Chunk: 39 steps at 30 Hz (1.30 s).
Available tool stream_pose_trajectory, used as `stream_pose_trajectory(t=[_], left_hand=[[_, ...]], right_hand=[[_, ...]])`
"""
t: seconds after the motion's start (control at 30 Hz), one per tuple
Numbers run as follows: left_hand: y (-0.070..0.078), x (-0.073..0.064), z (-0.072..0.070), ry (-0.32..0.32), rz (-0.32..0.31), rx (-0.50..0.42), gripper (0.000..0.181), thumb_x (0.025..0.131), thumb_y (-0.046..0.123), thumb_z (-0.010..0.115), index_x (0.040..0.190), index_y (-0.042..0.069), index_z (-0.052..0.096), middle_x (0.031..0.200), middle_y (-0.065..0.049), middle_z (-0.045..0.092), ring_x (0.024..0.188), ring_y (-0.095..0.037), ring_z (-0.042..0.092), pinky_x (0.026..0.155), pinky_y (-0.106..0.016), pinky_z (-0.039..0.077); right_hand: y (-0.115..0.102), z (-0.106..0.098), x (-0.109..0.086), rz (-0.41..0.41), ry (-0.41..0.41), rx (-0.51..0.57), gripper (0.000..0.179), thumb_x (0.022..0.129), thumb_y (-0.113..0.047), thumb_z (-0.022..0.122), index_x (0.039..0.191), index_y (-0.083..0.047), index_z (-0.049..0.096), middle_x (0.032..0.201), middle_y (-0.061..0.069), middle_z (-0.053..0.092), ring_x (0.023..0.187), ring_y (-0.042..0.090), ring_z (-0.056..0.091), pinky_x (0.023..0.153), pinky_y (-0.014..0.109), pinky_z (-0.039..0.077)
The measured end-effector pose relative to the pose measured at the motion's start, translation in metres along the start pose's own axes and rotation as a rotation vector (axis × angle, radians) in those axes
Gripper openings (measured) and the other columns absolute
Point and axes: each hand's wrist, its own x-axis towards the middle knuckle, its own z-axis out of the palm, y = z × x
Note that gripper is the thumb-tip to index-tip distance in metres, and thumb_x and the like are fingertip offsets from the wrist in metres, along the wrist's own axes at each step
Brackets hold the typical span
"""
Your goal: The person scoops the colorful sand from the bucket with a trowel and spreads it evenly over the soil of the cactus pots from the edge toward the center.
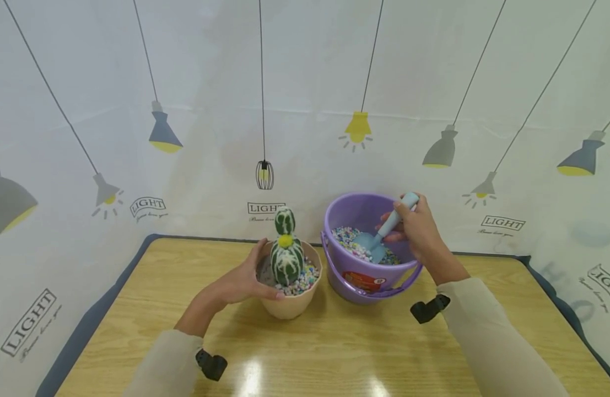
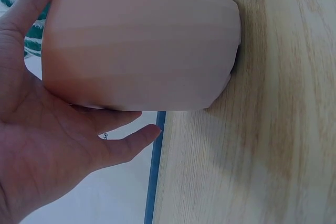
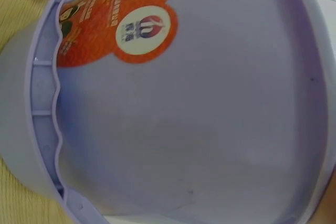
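My left hand (image 1: pixel 242 280) grips the side of a peach flower pot (image 1: pixel 285 309), thumb along the front rim and fingers at the back. In the left wrist view the pot's wall (image 2: pixel 147 40) fills much of the frame. A striped green cactus (image 1: pixel 287 267) with a yellow flower stands upright in the pot, with multicoloured pebbles (image 1: pixel 307 278) on its right side and greyish soil at left. My right hand (image 1: pixel 421 229) holds a light-blue hand trowel (image 1: pixel 391 223) by its handle. The trowel's blade is among pebbles (image 1: pixel 346 237) inside a purple bucket (image 1: pixel 354 209).
The bucket stands right of the pot on a wooden table (image 1: pixel 305 353). Its carrying handle (image 3: pixel 44 103) hangs down in front, by a red label (image 1: pixel 364 281). A white cloth (image 1: pixel 309 66) printed with lamps rises behind and at both sides.
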Motion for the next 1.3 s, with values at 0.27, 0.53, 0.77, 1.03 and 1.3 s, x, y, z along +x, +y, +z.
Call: stream_pose_trajectory(t=[0.27, 0.53, 0.77, 1.03, 1.3], left_hand=[[-0.0019, 0.0007, -0.0005, -0.012, 0.001, 0.017, 0.130, 0.070, 0.032, 0.087, 0.156, 0.013, -0.009, 0.163, -0.013, 0.007, 0.147, -0.033, 0.014, 0.119, -0.054, 0.015], [-0.0002, 0.0017, -0.0021, -0.011, 0.006, 0.009, 0.129, 0.070, 0.031, 0.087, 0.156, 0.015, -0.008, 0.163, -0.010, 0.006, 0.148, -0.030, 0.012, 0.119, -0.052, 0.014], [-0.0016, 0.0015, -0.0016, -0.019, 0.009, 0.011, 0.130, 0.070, 0.031, 0.087, 0.156, 0.014, -0.009, 0.162, -0.012, 0.008, 0.148, -0.032, 0.014, 0.119, -0.053, 0.015], [-0.0030, 0.0022, -0.0026, -0.025, 0.006, 0.012, 0.128, 0.072, 0.030, 0.085, 0.156, 0.012, -0.010, 0.162, -0.014, 0.009, 0.147, -0.034, 0.015, 0.118, -0.055, 0.015], [0.0013, 0.0000, -0.0011, -0.019, 0.032, 0.013, 0.128, 0.073, 0.028, 0.085, 0.155, 0.009, -0.011, 0.162, -0.016, 0.010, 0.147, -0.036, 0.015, 0.119, -0.054, 0.014]], right_hand=[[-0.0007, 0.0003, -0.0009, 0.006, 0.015, 0.039, 0.041, 0.106, -0.019, 0.034, 0.135, -0.002, 0.011, 0.079, 0.005, 0.065, 0.067, 0.021, 0.072, 0.060, 0.039, 0.060], [-0.0025, -0.0007, 0.0013, 0.014, 0.020, 0.066, 0.028, 0.106, -0.020, 0.035, 0.125, -0.004, 0.020, 0.084, 0.008, 0.066, 0.071, 0.024, 0.073, 0.061, 0.041, 0.060], [-0.0025, -0.0027, 0.0026, 0.040, 0.011, 0.117, 0.013, 0.106, -0.020, 0.033, 0.101, -0.008, 0.030, 0.080, 0.005, 0.068, 0.077, 0.026, 0.073, 0.063, 0.040, 0.060], [-0.0017, -0.0042, 0.0057, 0.078, 0.039, 0.263, 0.013, 0.106, -0.018, 0.031, 0.100, -0.007, 0.032, 0.080, 0.008, 0.067, 0.076, 0.029, 0.073, 0.065, 0.040, 0.060], [-0.0046, -0.0072, 0.0034, 0.094, 0.129, 0.409, 0.012, 0.106, -0.018, 0.033, 0.113, -0.009, 0.032, 0.086, 0.011, 0.068, 0.080, 0.030, 0.073, 0.069, 0.043, 0.059]])
